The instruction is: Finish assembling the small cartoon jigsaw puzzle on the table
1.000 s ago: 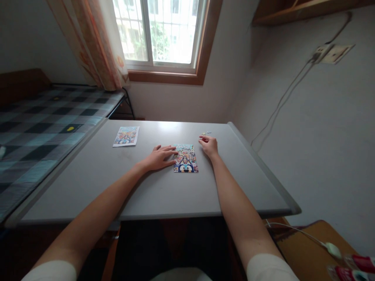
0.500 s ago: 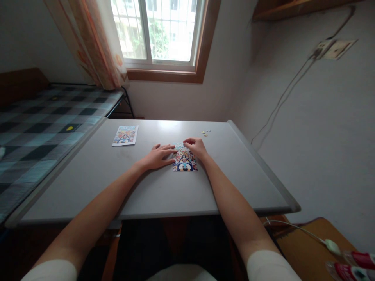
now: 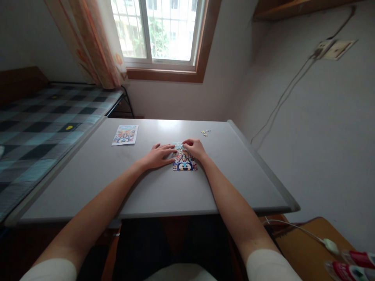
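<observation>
A colourful jigsaw puzzle with a blue dog face along its near edge lies flat in the middle of the table. My left hand rests at its left side, fingers spread, fingertips touching the edge. Over the puzzle's upper right part is my right hand, thumb and fingers pinched together at the top edge. Whatever small thing sits in that pinch is too hidden to make out. Several loose puzzle pieces lie beyond my right hand. At the far left of the table is a picture sheet with a matching design.
The grey table has raised side edges. A bed with a checked cover stands to the left. To the right, a wooden surface carries a white plug and red packages. Cables hang from a wall socket.
My right hand has shifted very slightly at the puzzle's top edge, still pinched. My left hand stays where it was.
</observation>
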Demonstrator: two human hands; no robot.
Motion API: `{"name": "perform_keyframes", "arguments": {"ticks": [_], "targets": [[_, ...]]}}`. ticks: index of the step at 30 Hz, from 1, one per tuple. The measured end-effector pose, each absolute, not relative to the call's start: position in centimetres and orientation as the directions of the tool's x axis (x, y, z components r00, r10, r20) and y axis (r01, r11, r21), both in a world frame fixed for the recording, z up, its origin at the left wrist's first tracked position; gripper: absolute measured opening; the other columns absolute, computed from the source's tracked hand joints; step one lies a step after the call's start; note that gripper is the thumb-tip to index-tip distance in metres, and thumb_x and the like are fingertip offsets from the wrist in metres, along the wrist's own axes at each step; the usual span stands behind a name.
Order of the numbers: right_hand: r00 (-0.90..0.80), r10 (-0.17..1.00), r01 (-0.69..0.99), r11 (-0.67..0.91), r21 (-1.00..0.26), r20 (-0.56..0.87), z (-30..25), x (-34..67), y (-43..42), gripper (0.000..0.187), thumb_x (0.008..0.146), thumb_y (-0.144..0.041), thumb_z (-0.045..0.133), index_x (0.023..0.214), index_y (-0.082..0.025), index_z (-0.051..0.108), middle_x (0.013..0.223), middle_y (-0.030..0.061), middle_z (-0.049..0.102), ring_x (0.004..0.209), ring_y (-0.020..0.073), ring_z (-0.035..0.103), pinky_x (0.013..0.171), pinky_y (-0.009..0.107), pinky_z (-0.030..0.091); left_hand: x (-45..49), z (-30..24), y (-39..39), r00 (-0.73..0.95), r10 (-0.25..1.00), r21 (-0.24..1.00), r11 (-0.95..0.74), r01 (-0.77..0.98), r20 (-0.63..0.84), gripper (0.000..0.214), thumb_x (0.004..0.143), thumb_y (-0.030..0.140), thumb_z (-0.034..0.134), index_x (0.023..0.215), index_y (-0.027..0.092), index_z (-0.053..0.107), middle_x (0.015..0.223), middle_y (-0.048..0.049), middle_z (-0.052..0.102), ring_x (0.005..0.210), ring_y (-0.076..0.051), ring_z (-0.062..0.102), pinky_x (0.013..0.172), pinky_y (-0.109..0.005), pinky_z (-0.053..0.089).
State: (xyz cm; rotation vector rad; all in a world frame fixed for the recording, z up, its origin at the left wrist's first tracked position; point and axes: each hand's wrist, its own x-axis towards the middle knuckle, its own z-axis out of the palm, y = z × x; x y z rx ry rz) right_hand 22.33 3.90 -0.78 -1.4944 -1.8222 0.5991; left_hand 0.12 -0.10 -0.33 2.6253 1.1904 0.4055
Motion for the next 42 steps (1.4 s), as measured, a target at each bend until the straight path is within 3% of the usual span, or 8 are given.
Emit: {"name": "perform_keyframes", "arguments": {"ticks": [9, 22, 34, 42], "targets": [[-0.094, 0.978, 0.663, 0.202, -0.721, 0.187, -0.4, 22.2, 3.7, 0.020, 0.075, -0.027, 0.061, 0.089, -0.020, 0.074, 0.084, 0.0029, 0.073, 0.080, 0.0162, 0.065, 0.080, 0.028, 0.047, 0.2, -0.2, -0.2, 0.627, 0.763, 0.315, -0.640, 0.701, 0.156, 0.050, 0.089, 0.059, 0.042, 0.132, 0.035, 0.049, 0.145, -0.0018, 0.042, 0.135, -0.025, 0.035, 0.112, -0.048, 0.013], [-0.034, 0.980, 0.684, 0.167, -0.710, 0.198, -0.3, 21.8, 3.4, 0.019, 0.074, -0.026, 0.060, 0.086, -0.022, 0.075, 0.083, 0.0016, 0.074, 0.081, 0.0168, 0.066, 0.080, 0.028, 0.047, 0.2, -0.2, -0.2, 0.630, 0.761, 0.312, -0.642, 0.700, 0.153, 0.049, 0.089, 0.059, 0.041, 0.132, 0.036, 0.049, 0.146, -0.0011, 0.041, 0.135, -0.025, 0.035, 0.112, -0.048, 0.013], [-0.086, 0.969, 0.768, 0.212, -0.605, 0.231, 0.5, 21.6, 2.9, 0.020, 0.075, -0.022, 0.058, 0.085, -0.023, 0.074, 0.082, 0.0009, 0.071, 0.083, 0.0173, 0.062, 0.082, 0.030, 0.044, 0.2, -0.4, -0.1, 0.627, 0.763, 0.313, -0.641, 0.701, 0.158, 0.049, 0.089, 0.058, 0.042, 0.132, 0.035, 0.050, 0.145, -0.0017, 0.042, 0.134, -0.025, 0.036, 0.112, -0.048, 0.013], [-0.130, 0.962, 0.790, 0.247, -0.560, 0.241, 0.6, 22.2, 3.1, 0.016, 0.076, -0.031, 0.062, 0.084, -0.026, 0.075, 0.086, 0.0016, 0.069, 0.088, 0.0194, 0.057, 0.085, 0.034, 0.039, 0.2, -0.3, -0.1, 0.628, 0.763, 0.312, -0.641, 0.702, 0.153, 0.049, 0.089, 0.058, 0.041, 0.132, 0.035, 0.049, 0.146, -0.0020, 0.041, 0.135, -0.024, 0.035, 0.112, -0.048, 0.013]]}}
